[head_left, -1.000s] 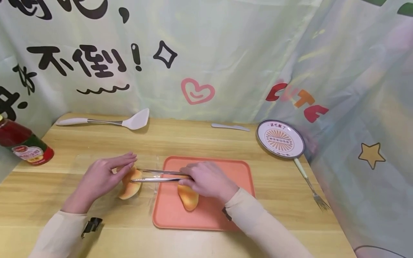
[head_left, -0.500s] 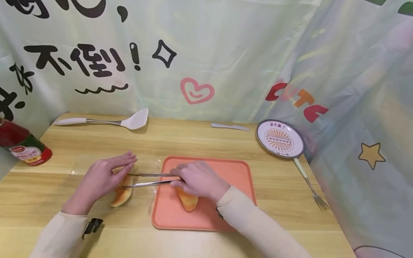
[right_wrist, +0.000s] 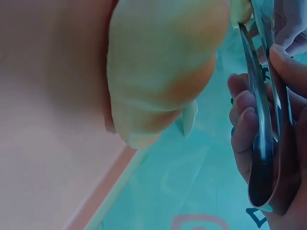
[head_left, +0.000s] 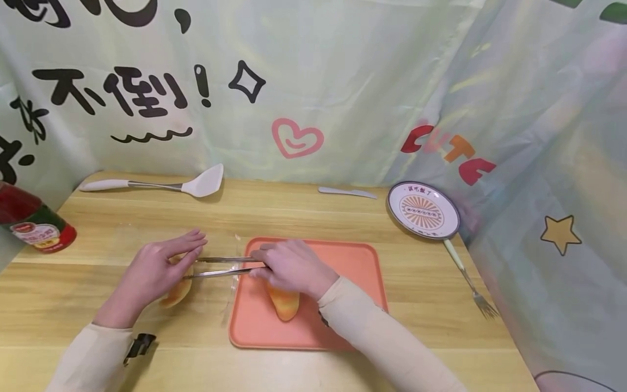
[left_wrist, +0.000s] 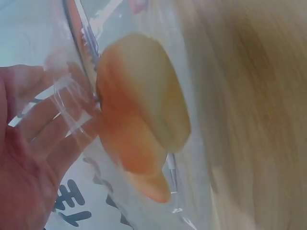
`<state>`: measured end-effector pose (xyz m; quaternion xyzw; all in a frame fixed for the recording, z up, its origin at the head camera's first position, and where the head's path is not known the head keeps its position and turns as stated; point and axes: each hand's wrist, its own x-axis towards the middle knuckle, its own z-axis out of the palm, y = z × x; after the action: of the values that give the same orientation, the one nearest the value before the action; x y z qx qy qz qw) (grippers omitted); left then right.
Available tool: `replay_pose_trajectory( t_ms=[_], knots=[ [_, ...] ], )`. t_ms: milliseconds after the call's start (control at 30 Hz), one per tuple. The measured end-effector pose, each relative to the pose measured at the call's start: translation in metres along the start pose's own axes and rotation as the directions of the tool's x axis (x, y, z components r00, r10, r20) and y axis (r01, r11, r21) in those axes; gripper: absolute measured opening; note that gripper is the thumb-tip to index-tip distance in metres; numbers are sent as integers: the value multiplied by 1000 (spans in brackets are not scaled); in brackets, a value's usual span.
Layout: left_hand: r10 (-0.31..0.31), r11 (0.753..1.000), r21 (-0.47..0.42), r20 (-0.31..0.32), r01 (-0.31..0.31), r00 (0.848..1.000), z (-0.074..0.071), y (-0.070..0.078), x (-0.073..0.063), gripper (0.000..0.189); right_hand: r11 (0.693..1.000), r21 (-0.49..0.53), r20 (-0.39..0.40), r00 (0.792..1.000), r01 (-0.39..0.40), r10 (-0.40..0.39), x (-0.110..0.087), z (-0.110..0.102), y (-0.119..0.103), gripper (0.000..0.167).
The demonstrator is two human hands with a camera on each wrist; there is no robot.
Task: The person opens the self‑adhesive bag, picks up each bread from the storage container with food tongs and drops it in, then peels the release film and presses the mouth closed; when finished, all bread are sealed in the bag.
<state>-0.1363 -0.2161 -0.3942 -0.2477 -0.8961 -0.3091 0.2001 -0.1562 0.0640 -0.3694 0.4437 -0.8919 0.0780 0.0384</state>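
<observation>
Clear, creased film (left_wrist: 64, 103), thin and glossy, lay in bright streaks across the fingers of the left grip (head_left: 159, 267), a bare hand with its fingers extended. Steel tongs (right_wrist: 262, 163): smooth, rounded at the bend, toothed near the tips. Right grip (head_left: 294, 267), also bare, pinched the tong arms between thumb and fingers. Coral tray (head_left: 343, 261): flat, rounded corners, low rim. Table (head_left: 441, 326): pale, straight wood grain.

Left roll (left_wrist: 134, 100) sat left of the tray, at the tong tips and partly under the left grip. Crescent outline from above; up close lobed, orange-brown fading to cream, one end tapering. Tray roll (head_left: 285, 305) lay on the tray below the right grip, ridged, with pale and browned bands.

Hard to make out: left roll's upper part, covered by fingers in the head view; whether both tong tips squeezed it; exactly where the film ran around it. Right wrist view cropped the tray roll's top.
</observation>
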Motion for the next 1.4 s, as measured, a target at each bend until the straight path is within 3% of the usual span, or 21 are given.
replay_pose_trajectory(
  t_ms=[467, 867, 1200, 1400],
  knots=[
    [12, 999, 37, -66, -10, 998, 3, 1, 3, 25, 999, -45, 40, 999, 3, -2, 11, 4, -4, 26],
    [-32, 998, 55, -29, 34, 999, 2, 4, 3, 23, 999, -44, 88, 996, -16, 20, 20, 7, -5, 26],
    [0, 998, 69, -45, 3, 999, 4, 4, 2, 23, 998, -56, 80, 997, -5, 10, 26, 10, -6, 26],
    [-15, 997, 80, -43, 19, 999, 4, 6, 3, 23, 999, -48, 89, 996, -14, 18, 29, 12, -4, 25]
  ],
)
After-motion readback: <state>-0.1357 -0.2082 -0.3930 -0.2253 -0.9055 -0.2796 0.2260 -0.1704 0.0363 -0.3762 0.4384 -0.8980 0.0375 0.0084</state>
